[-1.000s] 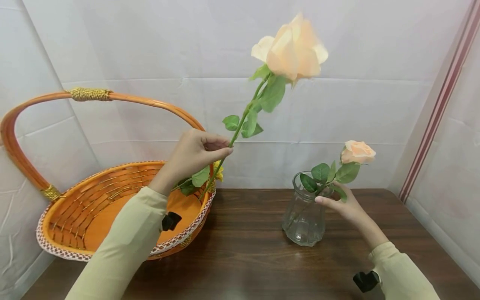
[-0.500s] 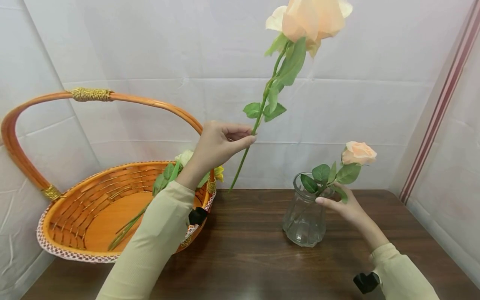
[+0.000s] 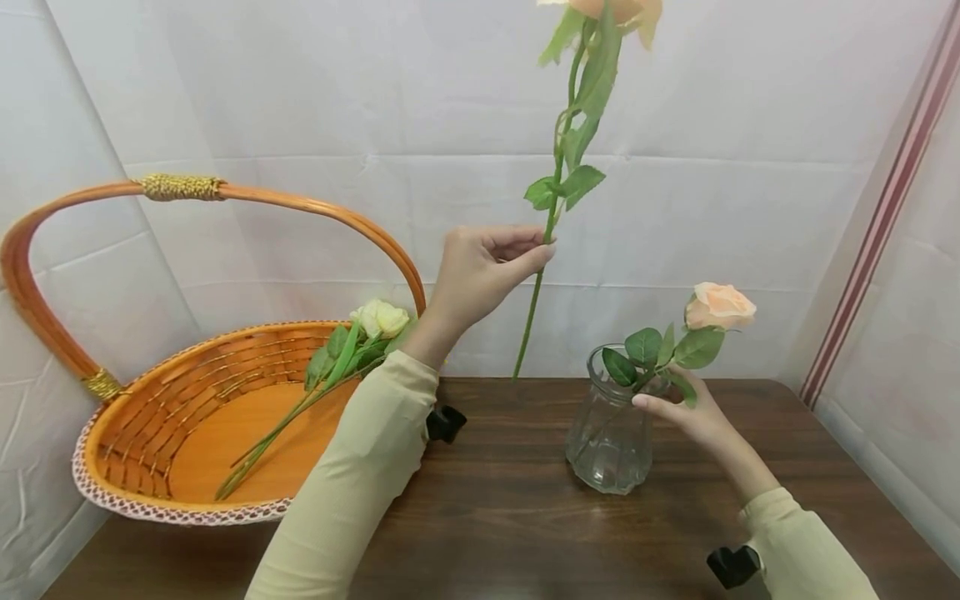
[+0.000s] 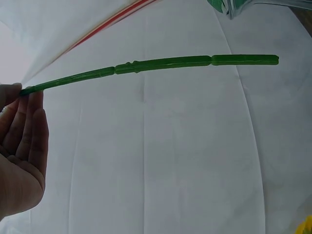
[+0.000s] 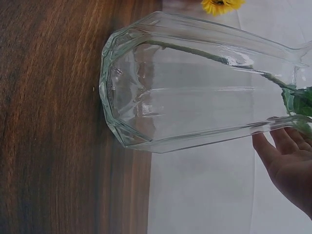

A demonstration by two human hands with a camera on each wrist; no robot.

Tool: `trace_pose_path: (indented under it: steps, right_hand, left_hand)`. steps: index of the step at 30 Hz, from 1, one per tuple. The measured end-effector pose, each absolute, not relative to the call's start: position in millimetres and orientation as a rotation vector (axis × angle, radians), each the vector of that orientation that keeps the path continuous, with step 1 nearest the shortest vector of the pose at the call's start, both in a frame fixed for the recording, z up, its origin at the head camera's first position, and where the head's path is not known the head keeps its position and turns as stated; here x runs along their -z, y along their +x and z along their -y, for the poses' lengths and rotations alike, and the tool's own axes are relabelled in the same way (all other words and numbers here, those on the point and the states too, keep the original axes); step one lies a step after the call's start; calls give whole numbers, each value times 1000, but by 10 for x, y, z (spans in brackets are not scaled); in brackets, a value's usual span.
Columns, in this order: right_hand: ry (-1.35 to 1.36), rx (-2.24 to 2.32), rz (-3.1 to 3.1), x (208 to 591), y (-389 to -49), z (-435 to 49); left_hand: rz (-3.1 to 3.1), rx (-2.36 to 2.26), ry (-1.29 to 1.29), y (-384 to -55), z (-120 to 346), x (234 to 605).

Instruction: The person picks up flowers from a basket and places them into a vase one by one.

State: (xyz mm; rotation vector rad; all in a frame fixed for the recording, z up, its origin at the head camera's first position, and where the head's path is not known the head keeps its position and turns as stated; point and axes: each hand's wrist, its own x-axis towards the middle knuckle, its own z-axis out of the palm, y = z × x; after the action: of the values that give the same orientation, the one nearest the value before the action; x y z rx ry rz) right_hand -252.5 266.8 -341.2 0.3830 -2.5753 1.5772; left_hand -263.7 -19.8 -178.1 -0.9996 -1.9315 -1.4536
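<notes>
My left hand (image 3: pixel 483 271) pinches the green stem of a large peach rose (image 3: pixel 572 108) between thumb and fingers. Its bloom is cut off by the top edge of the head view, and its lower stem (image 4: pixel 165 64) hangs free between the basket and the vase. With thumb and fingers at the neck, my right hand (image 3: pixel 693 407) holds a clear glass vase (image 3: pixel 611 454) upright on the table. Inside the vase leans a smaller peach rose (image 3: pixel 718 307), its bloom tilted right above that hand. The rose's stem (image 5: pixel 192 50) shows through the glass.
An orange woven basket (image 3: pixel 187 512) with a tall arched handle stands at the left. Green-stemmed flowers lie in it, among them a cream rose (image 3: pixel 380 318); my left forearm partly covers them. A yellow flower (image 5: pixel 222 5) shows behind the vase in the right wrist view.
My left hand has moved right and up, lifting the large rose out over the basket's right side. The stem now hangs more upright. My right hand and the vase have stayed put.
</notes>
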Motion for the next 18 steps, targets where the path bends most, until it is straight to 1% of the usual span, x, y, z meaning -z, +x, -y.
trace_pose_path:
  steps: [7, 18]
  right_hand:
    - [392, -1575, 2564, 3415, -2531, -2672]
    - [447, -1613, 2506, 3420, -2533, -2651]
  left_hand:
    - [1834, 1601, -935, -2663, -10, 1762]
    - [1735, 1600, -890, -2730, -266, 1832]
